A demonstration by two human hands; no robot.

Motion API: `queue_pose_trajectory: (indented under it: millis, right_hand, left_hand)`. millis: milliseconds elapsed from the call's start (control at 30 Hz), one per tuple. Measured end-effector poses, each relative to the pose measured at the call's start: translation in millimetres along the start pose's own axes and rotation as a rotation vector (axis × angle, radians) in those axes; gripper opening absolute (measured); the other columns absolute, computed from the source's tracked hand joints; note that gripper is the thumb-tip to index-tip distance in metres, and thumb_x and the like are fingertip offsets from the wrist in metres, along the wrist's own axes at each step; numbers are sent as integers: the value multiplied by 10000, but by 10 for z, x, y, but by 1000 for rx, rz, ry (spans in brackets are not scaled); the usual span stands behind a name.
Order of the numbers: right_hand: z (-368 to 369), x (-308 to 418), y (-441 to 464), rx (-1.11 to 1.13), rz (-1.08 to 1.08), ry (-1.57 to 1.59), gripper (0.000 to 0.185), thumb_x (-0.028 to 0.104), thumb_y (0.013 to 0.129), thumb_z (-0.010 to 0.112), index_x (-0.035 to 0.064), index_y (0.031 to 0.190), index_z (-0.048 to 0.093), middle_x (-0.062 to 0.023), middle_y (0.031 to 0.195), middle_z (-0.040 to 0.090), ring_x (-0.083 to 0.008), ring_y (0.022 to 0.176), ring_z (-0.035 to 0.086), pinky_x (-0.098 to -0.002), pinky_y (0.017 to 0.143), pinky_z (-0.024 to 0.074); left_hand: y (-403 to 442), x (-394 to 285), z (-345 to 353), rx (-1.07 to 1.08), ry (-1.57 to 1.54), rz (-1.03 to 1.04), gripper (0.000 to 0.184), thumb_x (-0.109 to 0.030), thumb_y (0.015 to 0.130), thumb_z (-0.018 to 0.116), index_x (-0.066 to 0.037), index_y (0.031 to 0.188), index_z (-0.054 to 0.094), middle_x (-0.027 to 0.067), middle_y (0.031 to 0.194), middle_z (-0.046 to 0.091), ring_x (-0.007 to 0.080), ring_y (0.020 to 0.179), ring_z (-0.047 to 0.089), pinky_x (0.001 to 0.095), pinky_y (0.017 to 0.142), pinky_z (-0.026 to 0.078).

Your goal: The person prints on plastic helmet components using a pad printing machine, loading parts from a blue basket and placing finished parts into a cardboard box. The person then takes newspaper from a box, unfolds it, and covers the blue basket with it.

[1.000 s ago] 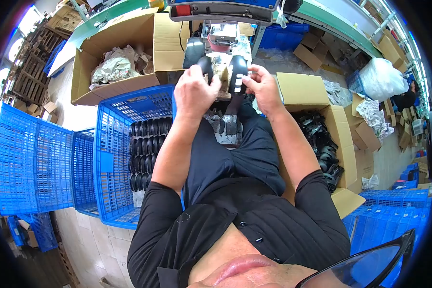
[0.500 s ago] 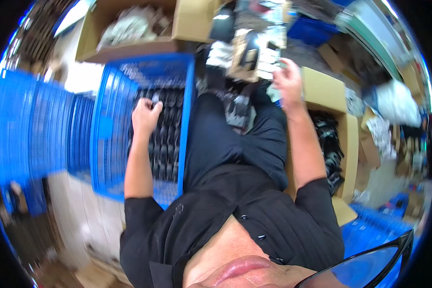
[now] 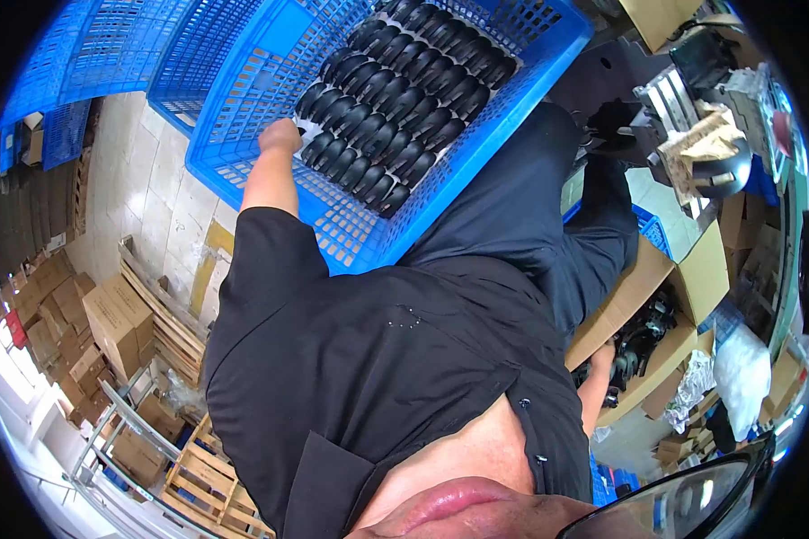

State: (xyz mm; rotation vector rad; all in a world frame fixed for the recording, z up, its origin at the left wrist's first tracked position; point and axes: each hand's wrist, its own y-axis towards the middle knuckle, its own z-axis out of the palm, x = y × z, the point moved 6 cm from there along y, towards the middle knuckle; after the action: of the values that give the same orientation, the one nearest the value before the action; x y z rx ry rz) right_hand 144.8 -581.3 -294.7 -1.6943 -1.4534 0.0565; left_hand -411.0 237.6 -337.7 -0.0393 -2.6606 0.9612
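Blue crate (image 3: 285, 31), person's L: black pcs (image 3: 382, 99) stand in tight rows over most of the base in view, so that lot looks done, as far as can be judged. Bit of pale liner (image 3: 309, 133) shows just beside the L hand (image 3: 280, 136), near L corner, so rows prob. don't reach the wall there. L hand is over that corner, just beside the end pcs; fingertips out of sight, so can't tell if grip is wide, narrow or on a pc.

R hand (image 3: 601, 361) is down in the box (image 3: 703, 274) on R, among loose parts (image 3: 640, 337). Fingers hidden, so can't tell that grip's state either. Loose parts lie jumbled, not in rows; prob. a fair no. left, but box depth is hidden, so no count poss.

One more black part (image 3: 730, 169) is at the fixture (image 3: 677, 166), upper R, well apart from both hands; finished or not, can't tell.
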Motion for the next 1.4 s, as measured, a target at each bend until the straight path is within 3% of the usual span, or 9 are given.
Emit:
queue_pose_trajectory:
  millis: [367, 467, 667, 967, 1067, 1100, 1200, 1333, 1400]
  right_hand:
    - [204, 262, -225, 18, 171, 126, 438, 183, 934, 723, -54, 1289, 628, -119, 1130, 718, -247, 993, 693, -367, 876, 547]
    - [173, 441, -302, -49, 99, -61, 399, 173, 936, 717, -49, 1259, 643, -123, 1108, 722, -245, 947, 702, -374, 846, 561]
    - [90, 493, -305, -98, 197, 119, 343, 143, 910, 747, -36, 1191, 666, -127, 1046, 733, -221, 885, 707, -360, 794, 566]
    - [-144, 644, -268, -185, 218, 27, 110, 43, 932, 710, 31, 1015, 640, -22, 877, 687, -112, 650, 611, -239, 518, 442]
    - [-292, 575, -117, -139, 176, 54, 96, 6, 946, 676, 59, 1008, 624, -9, 846, 666, -113, 699, 625, -244, 555, 461]
    - [-285, 688, -154, -121, 151, 81, 79, 3, 977, 639, 51, 1023, 596, -33, 917, 658, -151, 787, 647, -291, 668, 549]
    - [-322, 826, -204, -182, 70, 314, 104, 35, 1008, 617, 14, 1094, 561, -81, 1039, 648, -212, 892, 665, -377, 824, 601]
    - [-403, 861, -149, -117, 29, 524, 252, 127, 1048, 595, -13, 1239, 509, -124, 1100, 636, -259, 934, 680, -419, 879, 605]
    - [-530, 726, -31, -148, 58, 508, 307, 182, 1051, 601, 4, 1292, 534, -130, 1102, 652, -242, 886, 676, -357, 775, 603]
  left_hand:
    - [470, -15, 562, -25, -33, 115, 361, -132, 929, 615, -71, 1283, 644, 204, 1320, 670, 358, 1260, 629, 468, 1061, 504]
    - [423, -18, 621, 10, -21, 138, 336, -113, 947, 577, -67, 1273, 641, 205, 1309, 675, 360, 1256, 631, 471, 1053, 508]
    - [652, 42, 929, -27, -91, 131, 335, -83, 945, 568, -51, 1272, 634, 214, 1290, 680, 373, 1242, 635, 474, 1040, 518]
    - [530, -93, 934, -101, -170, 75, 315, -108, 935, 592, -31, 1233, 656, 225, 1329, 640, 399, 1204, 650, 483, 1021, 532]
    - [357, -307, 846, -104, -176, 45, 323, -153, 925, 620, -28, 1218, 671, 228, 1320, 635, 398, 1186, 663, 477, 984, 554]
    - [188, -449, 709, -144, -206, 52, 328, -156, 919, 624, -31, 1219, 671, 222, 1322, 635, 399, 1179, 665, 481, 979, 555]
    - [-115, -869, 527, -196, -325, 145, 330, -169, 899, 620, -30, 1194, 669, 223, 1316, 639, 395, 1163, 670, 490, 966, 556]
    - [-294, -1376, 415, -257, -476, 212, 337, -206, 876, 594, -13, 1129, 704, 232, 1235, 680, 424, 1102, 685, 511, 971, 544]
    - [-409, -1605, 289, -212, -477, 257, 317, -186, 887, 581, -26, 1129, 711, 230, 1268, 668, 415, 1116, 684, 498, 982, 546]
